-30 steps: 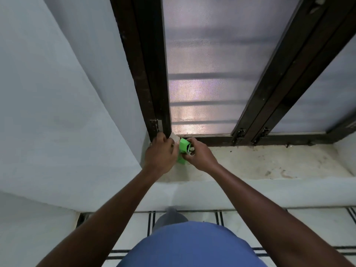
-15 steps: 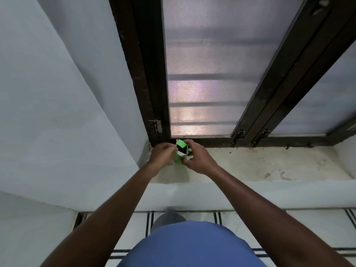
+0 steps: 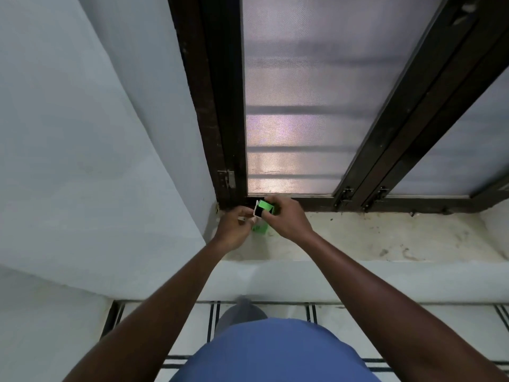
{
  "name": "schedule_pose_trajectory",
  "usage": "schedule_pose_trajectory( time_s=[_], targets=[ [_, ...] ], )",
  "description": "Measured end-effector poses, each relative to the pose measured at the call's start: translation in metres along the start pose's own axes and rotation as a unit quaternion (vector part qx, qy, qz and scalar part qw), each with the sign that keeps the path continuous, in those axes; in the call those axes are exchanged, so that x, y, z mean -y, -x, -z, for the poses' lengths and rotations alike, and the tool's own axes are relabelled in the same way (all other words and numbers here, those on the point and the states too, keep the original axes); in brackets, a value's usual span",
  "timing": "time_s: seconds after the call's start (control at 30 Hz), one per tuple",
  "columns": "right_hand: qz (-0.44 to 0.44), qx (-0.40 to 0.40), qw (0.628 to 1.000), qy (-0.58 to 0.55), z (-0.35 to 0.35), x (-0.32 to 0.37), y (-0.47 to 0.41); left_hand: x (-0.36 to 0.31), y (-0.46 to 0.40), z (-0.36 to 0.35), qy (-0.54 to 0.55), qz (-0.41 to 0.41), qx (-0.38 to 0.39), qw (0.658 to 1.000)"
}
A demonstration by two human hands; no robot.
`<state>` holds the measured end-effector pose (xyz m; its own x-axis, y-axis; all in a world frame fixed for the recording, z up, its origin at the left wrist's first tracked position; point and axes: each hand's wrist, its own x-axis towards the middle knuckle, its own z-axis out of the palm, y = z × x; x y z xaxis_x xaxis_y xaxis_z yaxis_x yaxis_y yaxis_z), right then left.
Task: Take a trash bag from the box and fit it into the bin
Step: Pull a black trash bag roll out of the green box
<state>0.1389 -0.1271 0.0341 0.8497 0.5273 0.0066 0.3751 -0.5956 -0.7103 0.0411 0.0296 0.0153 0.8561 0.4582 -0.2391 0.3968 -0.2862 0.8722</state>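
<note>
Both arms reach forward over the sill (image 3: 385, 238), where the right hand (image 3: 289, 220) curls around the green box (image 3: 264, 213) by the window frame (image 3: 220, 106) while the left hand (image 3: 234, 227) pinches its white flap (image 3: 256, 209).

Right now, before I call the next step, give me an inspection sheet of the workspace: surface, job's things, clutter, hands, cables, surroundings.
Surface: pale window sill, stained and speckled with dirt.
Job's things: small green box held over the sill's left end, a white flap open at its end, dark inside; whether a bag is coming out cannot be told. No bin in view.
Clutter: nothing seen beyond grime on the sill.
Hands: left hand pinches the white flap at the box; right hand grips the box from the right.
Cables: nothing seen.
Surroundings: dark window frame with frosted panes, a latch at its lower left, white wall on the left, tiled floor below.
</note>
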Motion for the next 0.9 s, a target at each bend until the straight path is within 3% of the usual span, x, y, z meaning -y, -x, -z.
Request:
schedule_pose_trajectory(
  time_s=[0.13, 0.27, 0.53, 0.9],
  targets=[
    [0.008, 0.013, 1.000, 0.013, 0.002, 0.001, -0.007, 0.000, 0.002, 0.000, -0.008, -0.007, -0.002, 1.000],
    [0.007, -0.023, 0.999, -0.049, -0.001, -0.004, -0.009, 0.000, 0.002, 0.001, -0.016, -0.007, -0.009, 1.000],
    [-0.006, -0.050, 0.997, -0.063, -0.002, -0.013, -0.002, -0.001, 0.004, 0.000, 0.004, -0.019, 0.001, 1.000],
    [0.022, 0.085, 0.993, -0.081, -0.002, -0.028, 0.018, 0.001, 0.007, 0.008, -0.027, -0.035, -0.008, 0.999]
  ],
)
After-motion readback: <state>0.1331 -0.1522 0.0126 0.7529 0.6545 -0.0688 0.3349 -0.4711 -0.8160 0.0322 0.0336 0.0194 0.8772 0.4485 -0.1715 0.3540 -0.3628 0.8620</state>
